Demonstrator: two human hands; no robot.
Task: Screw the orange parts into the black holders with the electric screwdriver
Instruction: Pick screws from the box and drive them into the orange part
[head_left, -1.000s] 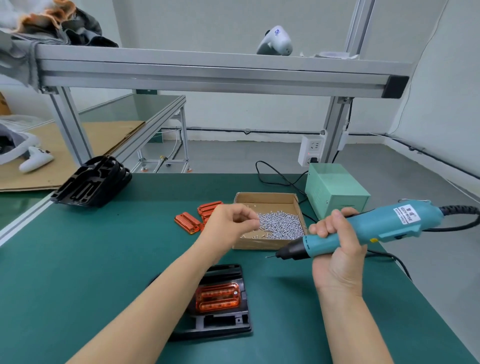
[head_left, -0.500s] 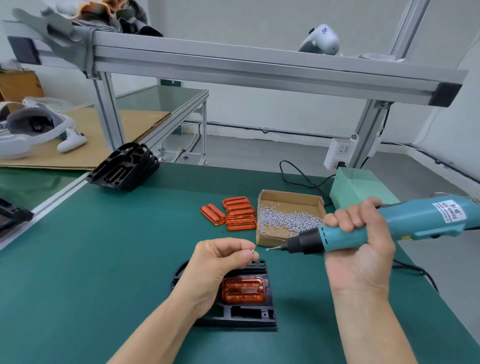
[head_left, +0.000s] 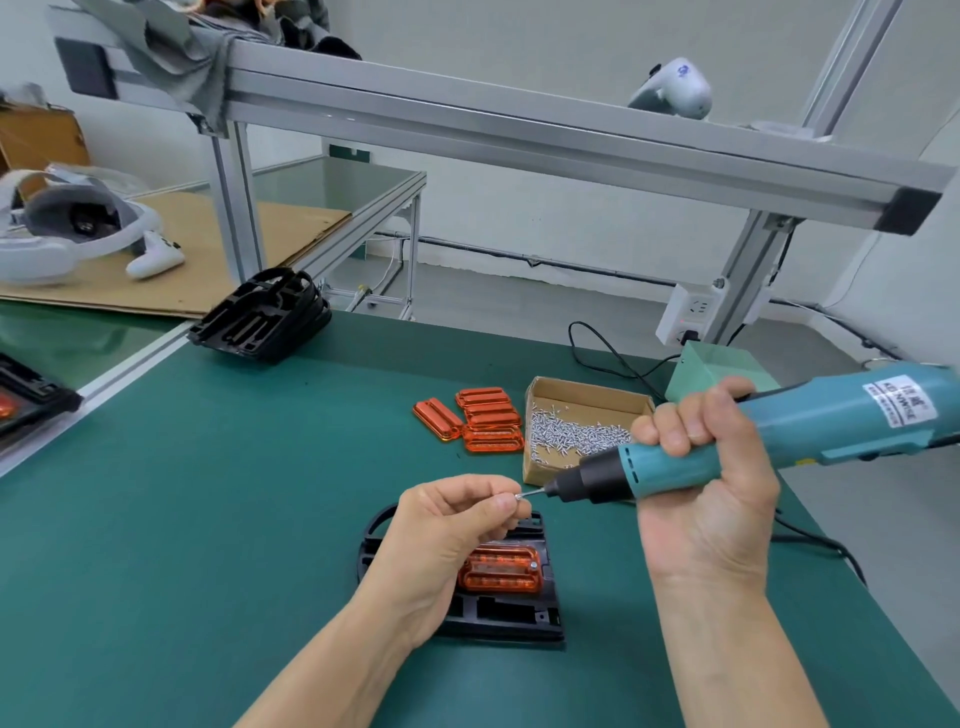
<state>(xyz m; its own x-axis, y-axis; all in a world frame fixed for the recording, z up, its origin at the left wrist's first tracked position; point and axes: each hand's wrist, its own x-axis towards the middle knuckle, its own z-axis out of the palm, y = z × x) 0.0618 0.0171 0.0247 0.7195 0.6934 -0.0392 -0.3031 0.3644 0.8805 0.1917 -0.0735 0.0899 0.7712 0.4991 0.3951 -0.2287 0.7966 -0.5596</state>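
My left hand (head_left: 457, 525) pinches a tiny screw (head_left: 518, 497) right at the bit of the electric screwdriver (head_left: 753, 441) gripped in my right hand (head_left: 711, 499) — the orange part (head_left: 501, 569) sits in the black holder (head_left: 519, 608) on the green mat (head_left: 208, 519) just below.

The person's left hand (head_left: 457, 525) and right hand (head_left: 701, 499) are bare, without gloves, rings or a watch. Both forearms are uncovered to the frame's bottom edge; no sleeve shows. Fingernails are short and unpainted.
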